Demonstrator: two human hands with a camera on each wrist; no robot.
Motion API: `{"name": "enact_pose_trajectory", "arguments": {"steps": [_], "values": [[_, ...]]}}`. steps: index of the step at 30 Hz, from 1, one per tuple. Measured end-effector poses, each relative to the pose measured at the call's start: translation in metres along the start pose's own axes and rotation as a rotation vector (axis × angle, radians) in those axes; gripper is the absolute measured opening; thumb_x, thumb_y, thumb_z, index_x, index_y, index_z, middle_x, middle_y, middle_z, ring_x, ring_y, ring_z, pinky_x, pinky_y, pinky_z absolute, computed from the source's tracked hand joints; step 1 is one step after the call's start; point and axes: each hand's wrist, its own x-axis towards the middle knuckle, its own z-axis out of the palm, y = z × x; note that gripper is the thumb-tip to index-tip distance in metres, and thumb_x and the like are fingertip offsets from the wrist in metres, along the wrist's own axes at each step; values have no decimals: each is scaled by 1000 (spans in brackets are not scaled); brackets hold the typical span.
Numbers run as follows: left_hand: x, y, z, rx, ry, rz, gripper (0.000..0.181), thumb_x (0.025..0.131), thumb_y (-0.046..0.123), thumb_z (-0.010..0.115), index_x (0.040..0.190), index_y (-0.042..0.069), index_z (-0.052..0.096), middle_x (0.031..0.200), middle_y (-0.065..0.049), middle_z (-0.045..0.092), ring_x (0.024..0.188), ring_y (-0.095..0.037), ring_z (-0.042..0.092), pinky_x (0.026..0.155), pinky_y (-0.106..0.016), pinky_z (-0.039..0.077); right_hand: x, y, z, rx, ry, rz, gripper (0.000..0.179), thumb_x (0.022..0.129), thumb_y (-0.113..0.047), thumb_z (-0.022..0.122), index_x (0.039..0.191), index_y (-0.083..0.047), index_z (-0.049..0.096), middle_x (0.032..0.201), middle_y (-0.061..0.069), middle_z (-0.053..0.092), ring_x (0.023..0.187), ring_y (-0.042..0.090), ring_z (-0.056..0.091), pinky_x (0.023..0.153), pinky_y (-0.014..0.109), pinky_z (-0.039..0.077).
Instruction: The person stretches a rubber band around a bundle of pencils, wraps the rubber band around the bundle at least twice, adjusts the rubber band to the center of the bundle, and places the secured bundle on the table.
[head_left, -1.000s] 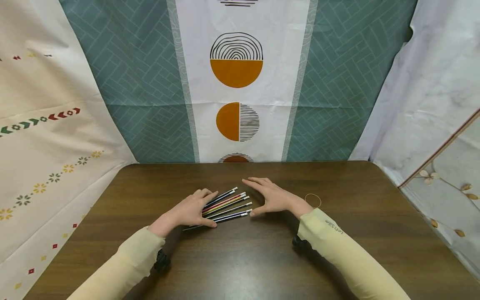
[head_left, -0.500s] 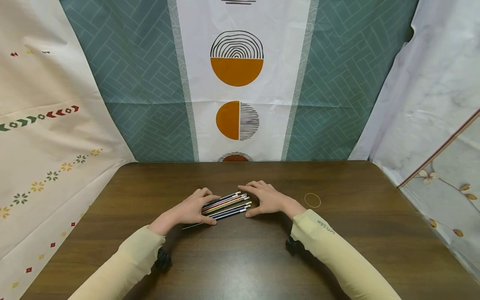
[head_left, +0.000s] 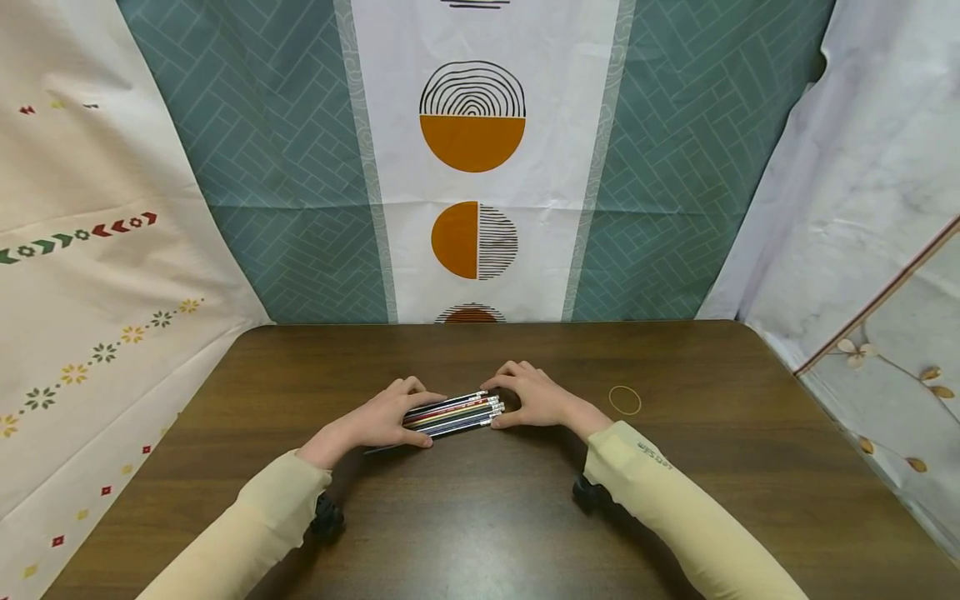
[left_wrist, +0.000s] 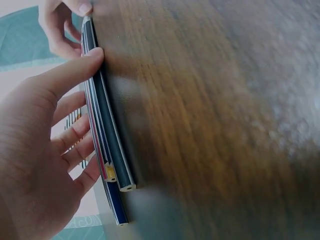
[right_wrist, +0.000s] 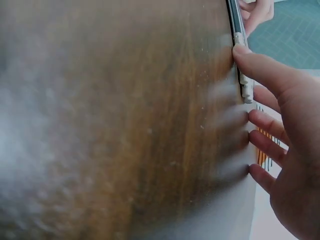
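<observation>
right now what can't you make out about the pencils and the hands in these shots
- Head view: the bundle of coloured pencils is too small to count; the left hand covers its pointed ends.
- Left wrist view: the dark wooden table is blurred.
- Right wrist view: the right hand is cut by the frame edge; the pencils' eraser ends blur.

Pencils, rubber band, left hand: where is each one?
pencils (head_left: 452, 413), head view, middle of the bundle.
rubber band (head_left: 625, 389), head view, far edge of its ring.
left hand (head_left: 375, 421), head view, back of the hand.
</observation>
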Motion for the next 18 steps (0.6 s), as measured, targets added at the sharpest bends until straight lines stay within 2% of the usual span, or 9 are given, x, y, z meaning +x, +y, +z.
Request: {"name": "enact_pose_trajectory", "arguments": {"steps": [11, 18], "values": [[4, -1, -1, 16, 8, 11, 65, 83, 40, 78, 141, 22, 55, 123, -8, 52, 105, -21, 43, 82, -35, 33, -11, -14, 3, 34, 57, 94, 56, 83, -42, 78, 132, -22, 62, 128, 8, 55, 117, 27, 48, 96, 50, 40], [-2, -3, 3, 9, 41, -15, 66, 83, 44, 77, 143, 26, 53, 130, -5, 52, 111, -23, 42, 86, -43, 33, -17, -18, 7, 77, 80, 118, 56, 85, -39, 77, 136, -22, 60, 131, 10, 53, 120, 30, 45, 96, 52, 38]]}}
